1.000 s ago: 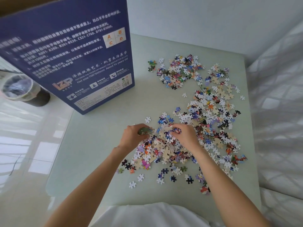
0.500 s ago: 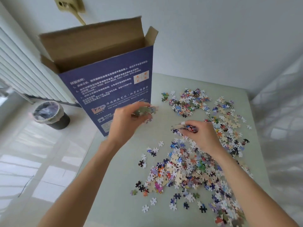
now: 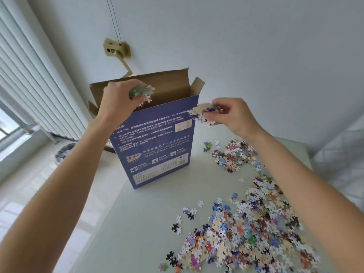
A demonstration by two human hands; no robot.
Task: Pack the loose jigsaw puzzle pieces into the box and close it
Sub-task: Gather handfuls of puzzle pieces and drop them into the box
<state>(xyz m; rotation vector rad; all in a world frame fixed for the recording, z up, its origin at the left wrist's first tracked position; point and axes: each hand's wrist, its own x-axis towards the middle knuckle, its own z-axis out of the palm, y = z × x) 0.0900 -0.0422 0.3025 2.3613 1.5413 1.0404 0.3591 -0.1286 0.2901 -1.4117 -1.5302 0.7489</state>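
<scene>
Nearest the camera, a big heap of loose pieces (image 3: 246, 239) covers the right side of the pale table (image 3: 137, 223), with a few strays lying apart on its left edge. Farther back on the right lies a smaller heap (image 3: 234, 154), well apart from the box.

The blue box (image 3: 155, 146) stands upright on the table's far left part, its top flaps open and the brown inside showing. The left hand (image 3: 120, 99) is raised over the open mouth, fingers curled round a handful of pieces (image 3: 142, 93), some poking out between the fingers. The right hand (image 3: 232, 115) is held just beside the box's upper right corner, outside the opening, fingers and thumb pinching a second clump (image 3: 202, 114) of pieces that fans out toward the box.

Beyond the table, a bin (image 3: 65, 152) sits on the floor at the left, partly hidden by the left forearm. White blinds (image 3: 29, 85) run along the left, and a beige fitting (image 3: 117, 49) hangs on the wall above the box.
</scene>
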